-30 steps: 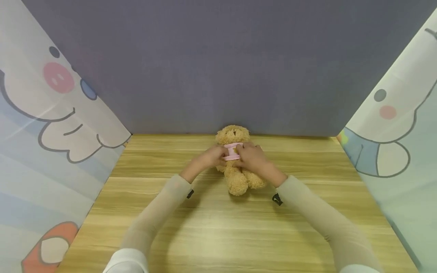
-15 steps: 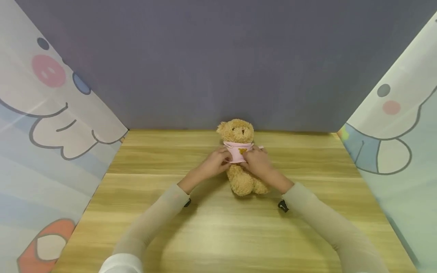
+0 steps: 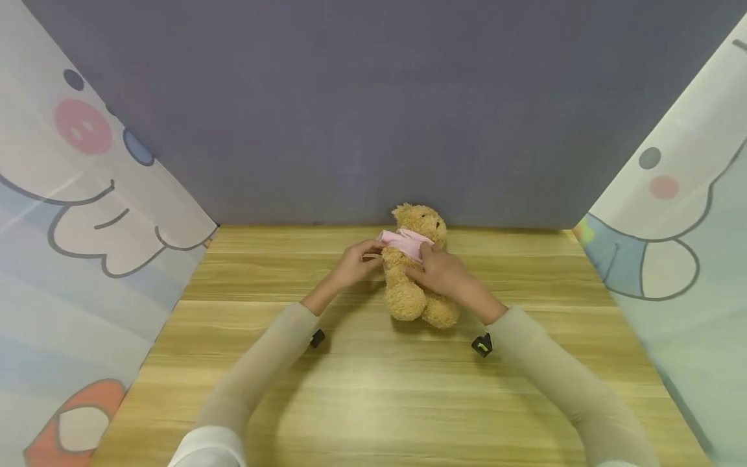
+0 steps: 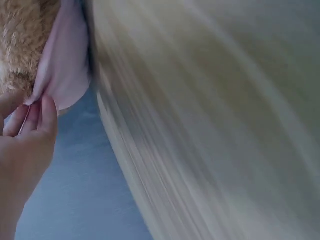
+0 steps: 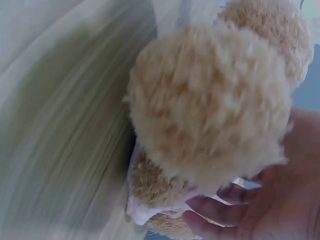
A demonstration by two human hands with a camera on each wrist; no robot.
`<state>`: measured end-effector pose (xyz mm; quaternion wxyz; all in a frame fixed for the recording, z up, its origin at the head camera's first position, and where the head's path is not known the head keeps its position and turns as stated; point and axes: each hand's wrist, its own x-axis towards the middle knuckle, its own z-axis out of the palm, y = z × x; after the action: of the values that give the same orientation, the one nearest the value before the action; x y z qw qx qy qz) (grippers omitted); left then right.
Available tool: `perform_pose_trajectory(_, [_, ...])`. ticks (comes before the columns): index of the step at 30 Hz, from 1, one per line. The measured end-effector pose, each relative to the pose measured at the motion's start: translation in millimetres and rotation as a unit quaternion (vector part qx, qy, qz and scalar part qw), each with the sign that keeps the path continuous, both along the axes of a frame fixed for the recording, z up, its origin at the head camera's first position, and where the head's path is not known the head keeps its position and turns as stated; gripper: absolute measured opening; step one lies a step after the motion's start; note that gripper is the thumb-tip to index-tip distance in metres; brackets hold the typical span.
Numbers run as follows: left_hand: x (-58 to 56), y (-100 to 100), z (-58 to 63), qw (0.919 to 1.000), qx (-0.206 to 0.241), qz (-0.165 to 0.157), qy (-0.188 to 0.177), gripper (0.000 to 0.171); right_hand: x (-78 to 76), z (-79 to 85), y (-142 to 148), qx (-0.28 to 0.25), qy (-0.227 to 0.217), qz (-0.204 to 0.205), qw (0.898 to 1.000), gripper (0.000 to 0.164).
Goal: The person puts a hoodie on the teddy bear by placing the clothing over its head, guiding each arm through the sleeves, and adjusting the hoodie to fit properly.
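Observation:
A tan plush teddy bear (image 3: 405, 299) is near the back of the table, turned so its muzzle points right. It wears a small pink shirt (image 3: 403, 242). At the bear's left side in the head view, my left hand (image 3: 353, 266) pinches the shirt's lower edge; the left wrist view shows the pink cloth (image 4: 70, 65) drawn between thumb and fingers. My right hand (image 3: 445, 274) holds the bear's body from the right, its fingers at the shirt's hem. In the right wrist view, a round furry foot (image 5: 210, 100) hides much of the body.
The wood-grain table (image 3: 362, 395) meets a grey panel (image 3: 373, 117) right behind the bear. Cartoon-printed cloth walls (image 3: 87, 227) stand at both sides. Small black pieces (image 3: 482, 345) show beneath each wrist.
The bear has turned from facing front to facing right. My left hand has shifted left, from the shirt's front to its side edge, while my right hand stays on the bear's right side.

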<state>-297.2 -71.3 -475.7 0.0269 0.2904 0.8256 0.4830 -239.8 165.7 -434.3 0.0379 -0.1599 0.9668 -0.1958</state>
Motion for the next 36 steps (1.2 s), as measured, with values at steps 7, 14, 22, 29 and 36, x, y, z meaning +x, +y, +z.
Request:
perform_pose_trajectory(7, [-9.6, 9.1, 1.9, 0.9994, -0.025, 0.022, 0.006, 0.026, -5.4, -3.4, -20.7, 0.041, 0.113, -0.002, 0.993, 0.062])
perform_pose_trajectory(14, [-11.8, 14.2, -0.8, 0.9983, -0.051, 0.009, -0.026, 0.029, -13.1, -11.6, -25.6, 0.064, 0.175, 0.004, 0.982, 0.055])
perform_pose_trajectory(22, [-10.7, 17.3, -7.8, 0.9971, -0.068, -0.007, -0.033, 0.054, -15.0, -17.2, -26.3, 0.065, 0.177, 0.010, 0.982, 0.051])
perform_pose_trajectory(29, [-4.7, 8.1, -8.2, 0.9989, -0.023, 0.024, -0.032, 0.030, -14.1, -19.2, -33.7, 0.067, 0.189, -0.017, 0.980, 0.040])
perform_pose_trajectory(36, [-1.4, -12.3, -2.1, 0.9949, 0.060, -0.021, -0.079, 0.018, -17.1, -17.9, -42.4, 0.101, 0.201, -0.037, 0.974, 0.026])
